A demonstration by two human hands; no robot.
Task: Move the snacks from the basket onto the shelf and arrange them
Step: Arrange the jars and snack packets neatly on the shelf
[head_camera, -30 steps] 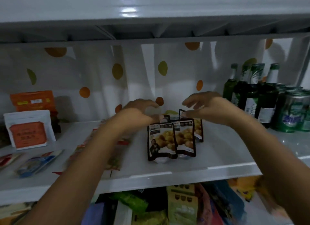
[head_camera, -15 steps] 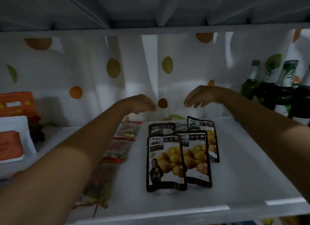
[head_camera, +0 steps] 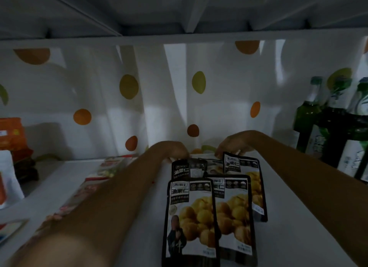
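**Chestnut packs are up on the shelf, looks like tidying time**

So the moving part seems mostly sorted for this batch, at least. Four black chestnut packs [head_camera: 189,223] sit on the white shelf [head_camera: 278,246] in two rows. The front pair overlap side by side and the rear pair are just behind them. There's something pale tucked between the rear two that I can't make out.

Both hands are reaching to the back row. The left hand [head_camera: 171,150] has its fingers curled down at the top edge of the rear left pack [head_camera: 188,169]. The right hand [head_camera: 237,144] is doing the same at the rear right pack [head_camera: 242,167]. Are they actually pinching those tops or only resting on them? Can't tell, it's dark and the fingertips are hidden.

My read is that this is the arranging step, squaring up that back row. The basket isn't in shot, so no idea how many snacks are left in it.

Other stuff: green bottles [head_camera: 310,127] stand well off to the right, and some flat packets [head_camera: 111,167] lie just left of the left arm.
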